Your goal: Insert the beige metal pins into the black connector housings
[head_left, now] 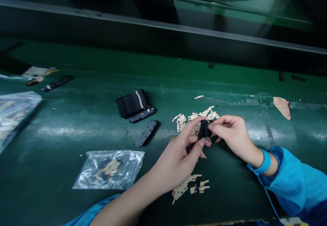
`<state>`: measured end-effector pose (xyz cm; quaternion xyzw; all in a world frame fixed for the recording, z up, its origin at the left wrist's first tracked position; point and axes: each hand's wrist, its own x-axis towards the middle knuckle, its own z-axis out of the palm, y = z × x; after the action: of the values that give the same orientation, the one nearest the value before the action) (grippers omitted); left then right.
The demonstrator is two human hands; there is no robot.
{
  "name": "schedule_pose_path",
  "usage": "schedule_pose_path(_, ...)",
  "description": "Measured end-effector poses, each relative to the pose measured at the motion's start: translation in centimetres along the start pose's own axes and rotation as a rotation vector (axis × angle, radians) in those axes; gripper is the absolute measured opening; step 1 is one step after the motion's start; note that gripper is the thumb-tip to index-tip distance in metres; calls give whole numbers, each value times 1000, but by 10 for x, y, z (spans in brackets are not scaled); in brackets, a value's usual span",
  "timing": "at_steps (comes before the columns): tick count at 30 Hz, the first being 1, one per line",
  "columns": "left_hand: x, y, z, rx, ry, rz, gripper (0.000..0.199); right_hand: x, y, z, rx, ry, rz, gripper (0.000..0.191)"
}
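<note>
My left hand (182, 152) is closed around a small black plastic part (203, 129), holding it by its two ends between thumb and fingers. From the right, my right hand (233, 132) pinches at the part's right side; whether a small piece sits between its fingertips is hidden. Behind and under the hands lies a loose heap of pale cream strips (181, 121). Nearer to me, below my left hand, is a second small group of cream strips (181, 189) with dark and orange bits.
To the left are a row of stacked black parts (133, 104), a single black part (146, 133) and a clear plastic bag (109, 170) with cream pieces. A larger bag (17, 113) lies far left. A tan scrap (282, 107) is at right. A raised ledge (163, 25) crosses behind.
</note>
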<state>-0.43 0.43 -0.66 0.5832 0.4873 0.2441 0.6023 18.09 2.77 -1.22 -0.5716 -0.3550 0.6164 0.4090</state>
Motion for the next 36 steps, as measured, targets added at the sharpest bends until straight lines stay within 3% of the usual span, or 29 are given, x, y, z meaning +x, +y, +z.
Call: schedule_pose_path(36,1,3,1,-190,-34,-75,59,-1,2,0,-1,-27,-38,15)
